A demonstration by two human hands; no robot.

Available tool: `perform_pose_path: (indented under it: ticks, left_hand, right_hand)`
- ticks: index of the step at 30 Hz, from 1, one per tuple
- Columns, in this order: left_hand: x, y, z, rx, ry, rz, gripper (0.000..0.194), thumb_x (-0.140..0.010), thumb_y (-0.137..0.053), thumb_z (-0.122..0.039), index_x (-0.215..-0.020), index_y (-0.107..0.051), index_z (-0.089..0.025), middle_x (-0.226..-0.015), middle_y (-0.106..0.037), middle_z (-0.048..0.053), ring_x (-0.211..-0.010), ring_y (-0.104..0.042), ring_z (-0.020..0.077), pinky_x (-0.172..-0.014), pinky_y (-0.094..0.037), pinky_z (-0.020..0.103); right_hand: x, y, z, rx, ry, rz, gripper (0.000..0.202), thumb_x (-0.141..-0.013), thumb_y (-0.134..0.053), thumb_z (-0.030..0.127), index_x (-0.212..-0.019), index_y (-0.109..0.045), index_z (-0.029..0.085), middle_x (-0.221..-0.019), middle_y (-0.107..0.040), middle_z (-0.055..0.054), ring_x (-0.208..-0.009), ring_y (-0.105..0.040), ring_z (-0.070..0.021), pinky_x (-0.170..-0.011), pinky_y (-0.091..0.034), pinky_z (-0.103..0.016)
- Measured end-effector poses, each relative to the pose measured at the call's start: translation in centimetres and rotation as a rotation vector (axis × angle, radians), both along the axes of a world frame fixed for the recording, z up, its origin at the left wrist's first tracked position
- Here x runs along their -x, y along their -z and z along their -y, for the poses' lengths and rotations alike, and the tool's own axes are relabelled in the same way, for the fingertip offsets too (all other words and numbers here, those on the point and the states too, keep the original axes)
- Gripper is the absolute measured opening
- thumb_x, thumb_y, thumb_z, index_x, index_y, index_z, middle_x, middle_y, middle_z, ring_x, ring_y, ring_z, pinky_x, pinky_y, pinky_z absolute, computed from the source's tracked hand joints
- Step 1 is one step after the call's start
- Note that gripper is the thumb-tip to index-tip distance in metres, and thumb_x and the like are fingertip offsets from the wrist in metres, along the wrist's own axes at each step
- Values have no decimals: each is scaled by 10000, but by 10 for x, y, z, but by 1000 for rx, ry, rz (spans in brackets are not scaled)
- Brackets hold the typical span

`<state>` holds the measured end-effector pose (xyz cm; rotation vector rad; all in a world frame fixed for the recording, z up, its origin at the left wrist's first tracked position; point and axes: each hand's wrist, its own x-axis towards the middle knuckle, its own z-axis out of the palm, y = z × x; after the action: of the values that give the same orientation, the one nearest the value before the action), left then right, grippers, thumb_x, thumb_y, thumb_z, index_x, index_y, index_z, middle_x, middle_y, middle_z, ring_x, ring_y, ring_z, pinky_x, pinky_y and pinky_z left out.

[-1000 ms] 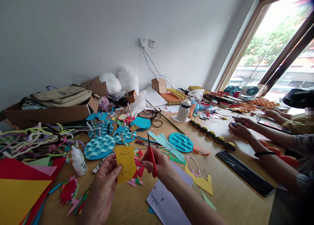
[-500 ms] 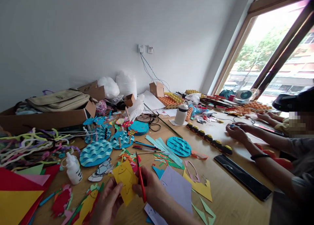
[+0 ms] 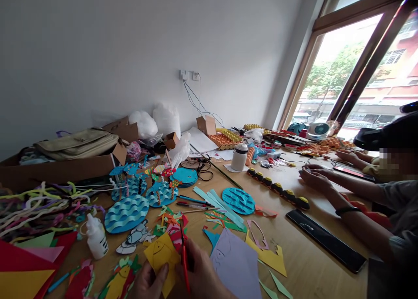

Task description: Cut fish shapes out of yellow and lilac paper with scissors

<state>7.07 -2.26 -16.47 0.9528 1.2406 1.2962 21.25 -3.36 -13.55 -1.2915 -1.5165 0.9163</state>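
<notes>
A piece of yellow paper [image 3: 162,254] with a fish outline drawn on it is pinched between the thumb and fingers of my left hand [image 3: 150,281]. Red-handled scissors [image 3: 184,264] are gripped in my right hand [image 3: 204,268], blades pointing up, beside the paper's right edge. My right fingertips are near that edge; whether they touch it is unclear. Purple paper [image 3: 235,264] with pencil lines lies right of my right hand. Colourful paper scraps [image 3: 168,220] lie just beyond the yellow piece, and cut paper fish [image 3: 120,277] lie to the left.
A white glue bottle [image 3: 97,238] stands at left near pipe cleaners [image 3: 42,203]. Blue paper discs [image 3: 126,214] spread across the middle. A white jar [image 3: 239,157] stands farther back. At right lie a black phone-like slab [image 3: 326,240] and another person's forearms [image 3: 352,207].
The view has tilted up slightly, so the table things sit lower. My hands, the yellow paper and the scissors appear lower, and the scissors point more upright.
</notes>
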Motion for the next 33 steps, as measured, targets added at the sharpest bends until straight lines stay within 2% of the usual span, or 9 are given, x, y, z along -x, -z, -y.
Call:
perform_pose_path:
  ticks: [3, 6, 9, 14, 18, 22, 25, 29, 33]
  left_hand:
    - [0, 8, -2, 55, -21, 52, 390, -578, -687, -497, -878, -647, -252, -855, -741, 54, -934, -645, 336, -796, -513, 427]
    - [-1, 9, -2, 83, -43, 117, 393, -565, -705, -483, -869, -639, -242, -820, -740, 61, -912, -655, 330, -782, -520, 424]
    - [-5, 3, -1, 79, -41, 165, 381, -563, -713, -469, -855, -633, -237, -806, -742, 60, -887, -663, 322, -792, -513, 428]
    - [-11, -8, 2, 45, -56, 199, 379, -552, -726, -464, -831, -636, -224, -798, -745, 62, -867, -667, 314, -782, -509, 419]
    - [-11, -15, 2, 52, -78, 156, 371, -568, -716, -454, -826, -651, -195, -756, -737, 68, -817, -670, 292, -734, -515, 384]
    - [-7, -18, 4, 69, -70, 12, 327, -623, -668, -471, -800, -664, -195, -673, -708, 52, -694, -655, 261, -642, -505, 351]
    - [-2, -19, 9, 110, -101, -76, 257, -655, -650, -461, -719, -654, -212, -580, -655, 29, -641, -629, 257, -616, -479, 352]
    - [4, -22, 15, 108, -159, 18, 179, -657, -673, -406, -659, -627, -232, -605, -636, 31, -706, -621, 261, -666, -464, 356]
    - [2, -25, 17, 122, -160, 86, 196, -689, -640, -411, -673, -602, -220, -582, -599, 12, -602, -586, 212, -556, -440, 320]
  right_hand:
    - [-2, 7, -2, -8, 32, 14, 140, -634, -511, 105, -751, -482, 178, -621, -504, 40, -541, -404, -90, -484, -321, -173]
    - [-5, 9, -3, -46, 53, -13, 94, -682, -505, 134, -758, -476, 179, -682, -565, 6, -591, -457, -109, -523, -369, -180]
    - [-9, 6, -3, -67, 73, 55, 39, -735, -508, 189, -753, -473, 182, -691, -592, -15, -606, -492, -126, -536, -386, -192]
    - [-14, 5, -1, -144, 72, 178, 92, -769, -527, 269, -785, -483, 190, -673, -589, -11, -576, -483, -127, -518, -393, -188]
    - [-16, 9, 3, -178, 46, 296, 102, -803, -503, 290, -822, -488, 191, -657, -580, -7, -548, -478, -124, -504, -389, -189]
    - [-17, 12, 4, -208, 59, 387, 86, -814, -489, 280, -833, -493, 196, -622, -573, -1, -517, -472, -127, -488, -365, -204]
    - [-16, 10, 5, -198, 97, 374, 51, -809, -484, 250, -778, -478, 210, -607, -571, 0, -515, -476, -132, -491, -355, -213]
    - [-13, 1, 7, -171, 119, 302, 51, -781, -508, 251, -757, -482, 214, -606, -578, -7, -519, -480, -141, -495, -351, -231]
    - [-13, -6, 6, -137, 131, 195, 75, -753, -541, 271, -766, -496, 212, -643, -598, -16, -554, -507, -155, -513, -371, -243]
